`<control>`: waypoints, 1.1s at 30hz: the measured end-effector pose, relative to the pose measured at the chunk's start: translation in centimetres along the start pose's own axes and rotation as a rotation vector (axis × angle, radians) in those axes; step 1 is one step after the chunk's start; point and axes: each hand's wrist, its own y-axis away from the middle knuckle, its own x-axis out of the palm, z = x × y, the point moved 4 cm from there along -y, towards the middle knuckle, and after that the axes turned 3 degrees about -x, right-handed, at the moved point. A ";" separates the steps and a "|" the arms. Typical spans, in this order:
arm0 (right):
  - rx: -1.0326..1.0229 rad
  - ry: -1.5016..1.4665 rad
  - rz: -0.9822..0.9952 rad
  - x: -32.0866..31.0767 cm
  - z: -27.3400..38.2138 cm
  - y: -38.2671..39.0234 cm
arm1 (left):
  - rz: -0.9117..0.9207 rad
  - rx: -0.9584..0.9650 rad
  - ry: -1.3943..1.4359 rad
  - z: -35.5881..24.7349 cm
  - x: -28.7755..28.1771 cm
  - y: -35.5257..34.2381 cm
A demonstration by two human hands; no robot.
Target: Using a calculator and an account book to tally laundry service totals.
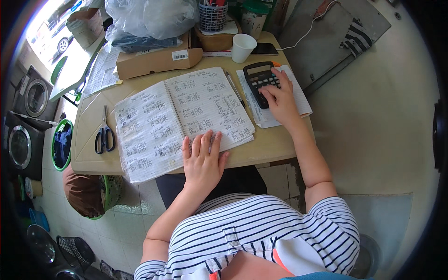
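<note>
A spiral notebook [158, 121], its two pages filled with handwriting, lies spread on the beige table [275, 149]. My left hand [203, 156] rests flat on the lower part of its right page, fingers stretched out. Over a black calculator [254, 88] is my right hand [281, 99], its fingers apart on or just above the keys; exact contact is hard to make out. Under the calculator lie white papers [298, 88]. A pen [234, 88] sits between notebook and calculator. Left of the notebook are dark-handled scissors [105, 135].
Behind the notebook stand a cardboard box [158, 63], a clear plastic bag [149, 18], a white cup [242, 48], a dark phone [265, 49] with a cable, and a pen basket [213, 16]. Laundry baskets [112, 193] and front-loading washers [21, 147] are on the left.
</note>
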 end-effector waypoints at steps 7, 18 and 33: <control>0.009 -0.032 -0.058 -0.7 -1.8 -0.1 | -0.015 0.001 0.011 0.1 0.2 0.0; 0.311 -0.290 -0.116 -3.0 -3.7 3.4 | 0.037 -0.013 0.020 0.4 -0.1 0.4; 0.249 -0.217 -0.084 -1.4 -3.6 3.9 | -0.066 0.016 0.109 0.3 0.3 2.1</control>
